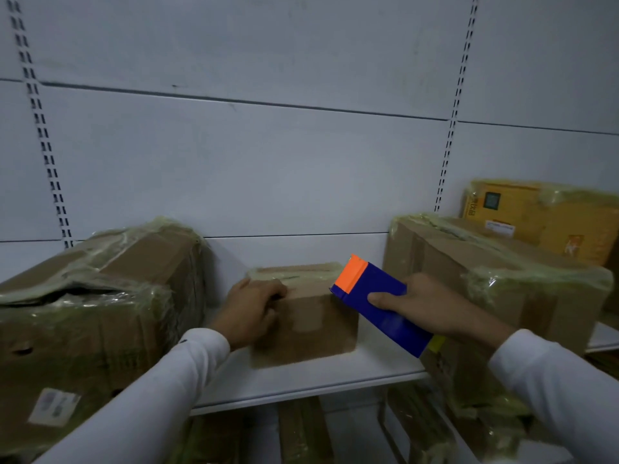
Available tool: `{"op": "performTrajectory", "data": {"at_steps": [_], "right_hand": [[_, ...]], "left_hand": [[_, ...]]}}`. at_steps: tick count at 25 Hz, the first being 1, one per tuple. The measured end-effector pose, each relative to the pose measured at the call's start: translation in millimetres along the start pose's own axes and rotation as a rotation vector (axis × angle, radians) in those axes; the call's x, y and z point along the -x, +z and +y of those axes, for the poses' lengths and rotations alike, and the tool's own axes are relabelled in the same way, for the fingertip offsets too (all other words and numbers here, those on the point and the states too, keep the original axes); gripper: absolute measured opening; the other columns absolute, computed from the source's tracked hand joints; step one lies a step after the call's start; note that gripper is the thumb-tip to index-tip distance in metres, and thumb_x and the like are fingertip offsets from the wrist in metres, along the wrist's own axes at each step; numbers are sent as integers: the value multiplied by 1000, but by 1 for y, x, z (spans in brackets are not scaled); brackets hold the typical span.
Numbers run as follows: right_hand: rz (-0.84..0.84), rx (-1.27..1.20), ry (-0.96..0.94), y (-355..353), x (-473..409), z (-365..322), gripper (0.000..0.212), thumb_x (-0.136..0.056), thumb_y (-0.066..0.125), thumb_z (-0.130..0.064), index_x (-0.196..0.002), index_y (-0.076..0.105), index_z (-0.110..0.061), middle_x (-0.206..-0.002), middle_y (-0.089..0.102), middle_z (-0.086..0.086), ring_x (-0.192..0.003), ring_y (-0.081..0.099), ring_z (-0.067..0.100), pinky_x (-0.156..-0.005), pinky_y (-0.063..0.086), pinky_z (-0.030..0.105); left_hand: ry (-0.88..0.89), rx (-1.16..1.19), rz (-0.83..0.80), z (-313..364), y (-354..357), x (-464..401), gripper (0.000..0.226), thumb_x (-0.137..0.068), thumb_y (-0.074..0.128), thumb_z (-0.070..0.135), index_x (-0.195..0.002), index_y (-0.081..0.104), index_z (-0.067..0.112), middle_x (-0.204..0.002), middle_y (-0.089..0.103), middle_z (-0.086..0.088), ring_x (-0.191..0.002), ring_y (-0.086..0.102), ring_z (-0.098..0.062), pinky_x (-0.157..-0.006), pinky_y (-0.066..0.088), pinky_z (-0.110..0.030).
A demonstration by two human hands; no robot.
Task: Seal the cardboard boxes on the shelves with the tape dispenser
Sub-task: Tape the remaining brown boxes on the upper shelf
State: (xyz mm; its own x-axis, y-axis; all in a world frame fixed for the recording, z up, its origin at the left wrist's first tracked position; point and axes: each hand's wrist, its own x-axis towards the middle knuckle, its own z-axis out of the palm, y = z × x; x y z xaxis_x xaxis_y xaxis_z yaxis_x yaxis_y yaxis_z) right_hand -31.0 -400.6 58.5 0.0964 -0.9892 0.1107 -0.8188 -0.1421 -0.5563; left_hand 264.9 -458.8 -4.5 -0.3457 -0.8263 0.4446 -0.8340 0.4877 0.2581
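We're mid-seal on the small cardboard box (306, 316), which sits on the white shelf (301, 380) between the big wrapped box on the left (97, 316) and the big wrapped box on the right (485, 296), apart from both. Our left hand (249, 309) rests on the small box's upper left edge, fingers curled over the top corner, bracing it. Our right hand (425, 306) grips the blue tape dispenser (378, 303) around its body, thumb across the near face; the orange end points up-left and hovers right at the box's top right corner, touching or just off it, we can't tell which with the blur. Some tape already looks laid across the box top, though it's too soft to be sure. We judge the step as lining up the dispenser for a strip over the top seam. Next move needs the orange end pressed flat on the cardboard, then a steady pull along the seam while the left hand keeps the box from sliding on the shelf.
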Motion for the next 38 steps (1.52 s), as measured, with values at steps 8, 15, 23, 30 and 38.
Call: {"op": "performTrajectory", "data": {"at_steps": [8, 15, 23, 30, 38], "right_hand": [[-9, 20, -25, -9, -2, 4, 47, -88, 62, -56, -74, 62, -11, -61, 66, 3, -48, 59, 9, -53, 40, 22], [-70, 1, -43, -7, -4, 12, 49, -89, 60, -55, -81, 65, -6, -69, 70, 9, -52, 62, 11, -55, 41, 22], [-255, -221, -95, 2, -2, 19, 51, -68, 68, -61, -89, 67, -14, -73, 75, -4, -59, 69, 7, -53, 46, 14], [-356, -197, -178, 25, -7, 14, 45, -74, 77, -57, -100, 67, -21, -88, 77, -7, -76, 74, 14, -66, 56, 23], [-434, -208, -220, 20, 1, 3, 47, -73, 75, -49, -108, 61, -22, -98, 75, -9, -91, 73, 14, -79, 61, 30]], "left_hand": [[-159, -246, 176, 30, 11, -12, 42, -93, 35, 48, -122, 51, 22, -123, 58, -1, -111, 53, -22, -104, 34, -41], [-72, -203, 73, 63, 35, -19, 39, -82, 43, 61, -100, 57, 28, -104, 60, 9, -102, 54, -16, -90, 37, -32], [-56, 306, -3, -8, 6, 7, 52, -74, 63, 24, -126, 61, 16, -139, 51, 1, -130, 45, -14, -113, 30, -30], [-58, 343, 14, -23, -1, 19, 50, -80, 60, -4, -126, 60, 15, -135, 53, 4, -128, 48, -11, -108, 28, -15], [-8, 484, 3, 20, -21, 29, 41, -95, 55, 23, -136, 48, 21, -130, 57, 8, -119, 52, -3, -100, 42, -21]]}}
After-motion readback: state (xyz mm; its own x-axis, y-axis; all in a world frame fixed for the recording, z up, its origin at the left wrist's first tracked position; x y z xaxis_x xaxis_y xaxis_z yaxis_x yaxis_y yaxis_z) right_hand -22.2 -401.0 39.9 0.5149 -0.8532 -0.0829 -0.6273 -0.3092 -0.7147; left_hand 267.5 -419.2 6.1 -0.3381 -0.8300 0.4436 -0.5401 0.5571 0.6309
